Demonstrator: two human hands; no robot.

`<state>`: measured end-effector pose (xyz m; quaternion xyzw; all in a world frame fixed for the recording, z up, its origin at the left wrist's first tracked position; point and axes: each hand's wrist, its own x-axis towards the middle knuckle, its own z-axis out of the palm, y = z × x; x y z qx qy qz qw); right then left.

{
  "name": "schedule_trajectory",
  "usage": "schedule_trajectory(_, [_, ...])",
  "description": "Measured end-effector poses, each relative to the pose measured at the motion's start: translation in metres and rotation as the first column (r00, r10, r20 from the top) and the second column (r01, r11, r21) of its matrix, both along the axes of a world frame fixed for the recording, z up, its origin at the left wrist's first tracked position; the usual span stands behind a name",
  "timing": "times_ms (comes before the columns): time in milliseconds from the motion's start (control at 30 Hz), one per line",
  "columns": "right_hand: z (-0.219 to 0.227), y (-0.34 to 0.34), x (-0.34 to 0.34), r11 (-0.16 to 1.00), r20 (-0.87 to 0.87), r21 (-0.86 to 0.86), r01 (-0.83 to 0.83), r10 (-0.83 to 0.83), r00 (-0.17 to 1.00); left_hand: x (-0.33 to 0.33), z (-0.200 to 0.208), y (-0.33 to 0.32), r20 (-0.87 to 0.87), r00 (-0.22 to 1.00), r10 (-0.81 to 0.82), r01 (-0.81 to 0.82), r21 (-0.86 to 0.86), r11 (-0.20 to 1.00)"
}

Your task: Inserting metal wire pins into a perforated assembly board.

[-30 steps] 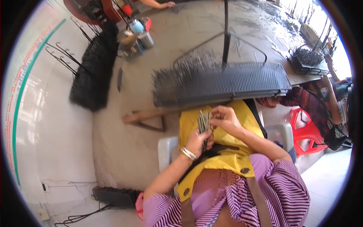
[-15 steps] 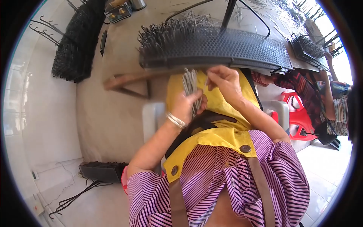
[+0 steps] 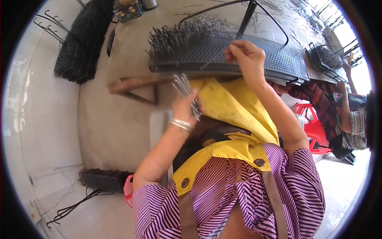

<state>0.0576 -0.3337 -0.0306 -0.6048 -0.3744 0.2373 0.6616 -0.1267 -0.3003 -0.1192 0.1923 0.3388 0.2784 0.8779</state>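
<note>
My left hand is closed round a bundle of thin grey metal rods, whose upper ends fan out above the thumb. Raised over the front of a black perforated rack, my right hand has its fingertips pinched together. A thin blurred streak, which looks like a single metal rod, slants down and left from those fingertips. Many dark rods stand packed upright in the left part of the rack. Its right part shows bare holes.
The rack lies on a table with loose rods scattered at the back. More loaded black racks stand at the left; another black rack is low on the floor. At the right, a person sits near red stools and another rack.
My right hand has moved up and forward, from beside the bundle to over the rack. My left hand with the bundle has shifted a little left, and the bundle leans more to the left.
</note>
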Motion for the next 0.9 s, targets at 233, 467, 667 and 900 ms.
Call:
schedule_trajectory(233, [-0.003, 0.047, -0.004, 0.997, 0.149, 0.074, -0.029, 0.018, 0.989, 0.002, 0.016, -0.003, 0.013, 1.000, 0.020, -0.019, -0.027, 0.999])
schedule_trajectory(467, [-0.016, 0.076, -0.013, 0.985, 0.321, 0.158, -0.064, 0.010, 0.947, 0.001, 0.017, -0.003, 0.007, 0.997, 0.072, -0.071, -0.106, 0.992])
schedule_trajectory(667, [-0.020, 0.085, -0.014, 0.973, 0.563, 0.129, -0.190, 0.085, 0.822, 0.001, 0.021, -0.008, -0.058, 0.997, 0.055, -0.058, -0.052, 0.997])
schedule_trajectory(900, [-0.005, 0.102, -0.021, 0.944, 0.721, 0.077, -0.320, 0.168, 0.672, -0.001, 0.021, -0.010, -0.074, 0.996, 0.054, -0.056, -0.024, 0.998])
